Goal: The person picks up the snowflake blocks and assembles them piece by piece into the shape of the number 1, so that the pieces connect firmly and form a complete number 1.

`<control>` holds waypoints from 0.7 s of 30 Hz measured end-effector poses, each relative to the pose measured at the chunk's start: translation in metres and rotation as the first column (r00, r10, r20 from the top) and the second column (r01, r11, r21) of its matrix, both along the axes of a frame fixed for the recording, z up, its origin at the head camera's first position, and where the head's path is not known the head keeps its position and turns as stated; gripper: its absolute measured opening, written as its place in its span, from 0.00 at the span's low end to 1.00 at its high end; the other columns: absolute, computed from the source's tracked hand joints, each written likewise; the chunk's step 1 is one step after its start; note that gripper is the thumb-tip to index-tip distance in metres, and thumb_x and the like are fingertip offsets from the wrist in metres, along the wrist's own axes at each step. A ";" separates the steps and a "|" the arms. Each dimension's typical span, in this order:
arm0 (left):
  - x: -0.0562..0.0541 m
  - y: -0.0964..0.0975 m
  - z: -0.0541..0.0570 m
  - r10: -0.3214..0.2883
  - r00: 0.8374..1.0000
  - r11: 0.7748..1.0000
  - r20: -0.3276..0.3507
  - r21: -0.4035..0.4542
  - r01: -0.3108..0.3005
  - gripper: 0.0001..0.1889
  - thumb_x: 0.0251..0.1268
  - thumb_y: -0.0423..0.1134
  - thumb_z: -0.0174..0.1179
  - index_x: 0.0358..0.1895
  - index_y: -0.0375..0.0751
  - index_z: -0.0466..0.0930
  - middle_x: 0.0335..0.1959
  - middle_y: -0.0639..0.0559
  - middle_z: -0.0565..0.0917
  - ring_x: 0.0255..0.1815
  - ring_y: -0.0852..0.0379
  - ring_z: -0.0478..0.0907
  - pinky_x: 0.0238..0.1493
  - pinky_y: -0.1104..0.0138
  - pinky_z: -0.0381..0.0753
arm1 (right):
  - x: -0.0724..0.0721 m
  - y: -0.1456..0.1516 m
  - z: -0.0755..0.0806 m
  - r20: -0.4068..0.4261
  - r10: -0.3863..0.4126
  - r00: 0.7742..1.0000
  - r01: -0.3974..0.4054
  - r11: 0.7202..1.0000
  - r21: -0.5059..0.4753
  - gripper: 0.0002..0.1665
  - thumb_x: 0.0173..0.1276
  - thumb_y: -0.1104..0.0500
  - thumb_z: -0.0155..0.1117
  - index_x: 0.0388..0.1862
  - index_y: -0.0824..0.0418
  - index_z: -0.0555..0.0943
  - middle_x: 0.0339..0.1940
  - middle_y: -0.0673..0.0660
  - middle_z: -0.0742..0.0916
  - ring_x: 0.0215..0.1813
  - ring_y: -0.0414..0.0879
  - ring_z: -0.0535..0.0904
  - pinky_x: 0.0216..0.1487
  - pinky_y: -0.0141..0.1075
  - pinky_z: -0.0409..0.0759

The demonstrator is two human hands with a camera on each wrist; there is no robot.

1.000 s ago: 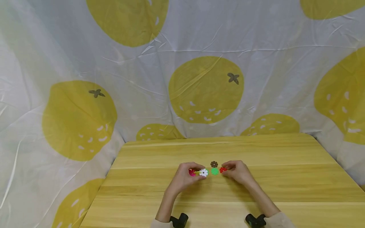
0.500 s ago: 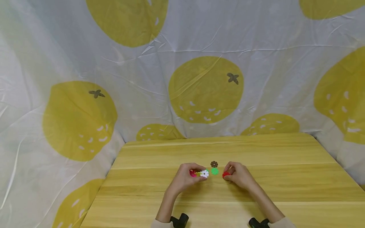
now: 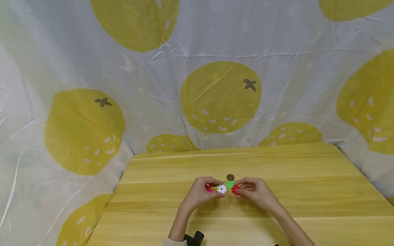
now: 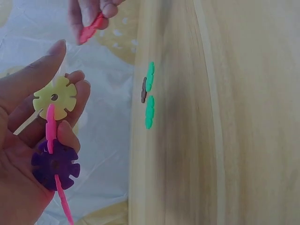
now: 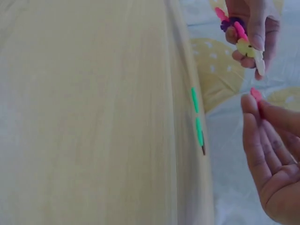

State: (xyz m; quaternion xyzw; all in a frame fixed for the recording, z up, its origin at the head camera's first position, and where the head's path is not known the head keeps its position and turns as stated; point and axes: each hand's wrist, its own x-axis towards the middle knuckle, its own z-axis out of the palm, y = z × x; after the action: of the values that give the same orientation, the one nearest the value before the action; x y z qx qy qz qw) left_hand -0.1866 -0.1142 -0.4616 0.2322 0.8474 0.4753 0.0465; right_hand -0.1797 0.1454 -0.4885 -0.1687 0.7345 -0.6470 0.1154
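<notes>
My left hand (image 3: 199, 191) holds a chain of notched plastic discs joined slot to slot. In the left wrist view the chain runs from a pink disc (image 4: 64, 199) through a purple disc (image 4: 47, 166) and another pink one to a yellow disc (image 4: 43, 100). A white disc (image 3: 221, 189) forms its right end, between thumb and fingertips. Between thumb and fingers, my right hand (image 3: 258, 192) pinches a red disc (image 3: 235, 190), a short gap from the white one. Past the red disc lies a green disc (image 3: 230, 185), partly overlapped by it in the head view.
A brown disc (image 3: 230, 177) lies on the wooden table (image 3: 277, 164) just beyond the green one. Another green disc (image 4: 149, 112) shows on the table in the left wrist view. A lemon-print cloth (image 3: 138, 102) hangs behind the table.
My right hand first drew the red disc back from beside the green one, then brought it left, close to the white disc. The left hand has barely shifted, still holding its chain.
</notes>
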 end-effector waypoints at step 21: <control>0.000 0.001 0.000 -0.031 0.999 0.999 0.016 -0.006 0.031 0.12 0.60 0.41 0.76 0.46 0.45 0.92 0.43 0.53 0.91 0.45 0.63 0.83 0.45 0.72 0.82 | 0.006 -0.020 -0.003 -0.157 -0.009 0.988 -0.010 0.993 -0.120 0.16 0.71 0.68 0.68 0.54 0.76 0.83 0.43 0.76 0.89 0.40 0.55 0.92 0.45 0.50 0.88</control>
State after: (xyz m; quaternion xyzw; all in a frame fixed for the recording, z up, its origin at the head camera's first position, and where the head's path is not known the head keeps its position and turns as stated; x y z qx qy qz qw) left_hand -0.1865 -0.1133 -0.4616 0.2415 0.8447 0.4738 0.0612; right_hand -0.1735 0.1254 -0.4917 -0.2259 0.7011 -0.6747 0.0470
